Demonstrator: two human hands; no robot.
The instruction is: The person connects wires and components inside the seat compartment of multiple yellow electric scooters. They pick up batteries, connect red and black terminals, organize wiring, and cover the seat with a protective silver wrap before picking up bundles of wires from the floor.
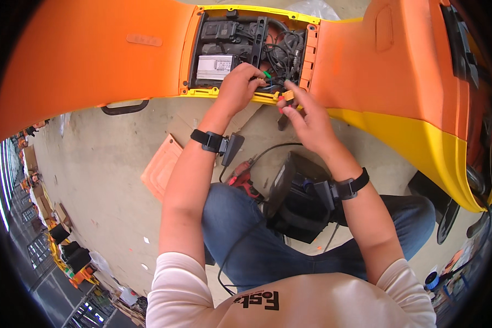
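An orange and yellow body (82, 65) has an open compartment holding a silver labelled module (213, 66), black units and tangled black cables (284, 52). My left hand (238, 87) reaches over its lower edge, fingers closed beside a green connector (267, 73) and wires; exactly what they grip is hidden. Just outside that edge, my right hand (306, 115) grips a yellow connector (288, 95) with red and dark parts between thumb and fingers.
An orange panel (158, 164) lies on the concrete floor (104, 180). A red drill (240, 180) and a black bin-like object (292, 202) lie by my legs. A black handle (123, 109) hangs below the body. Shelving and assorted parts line the far left.
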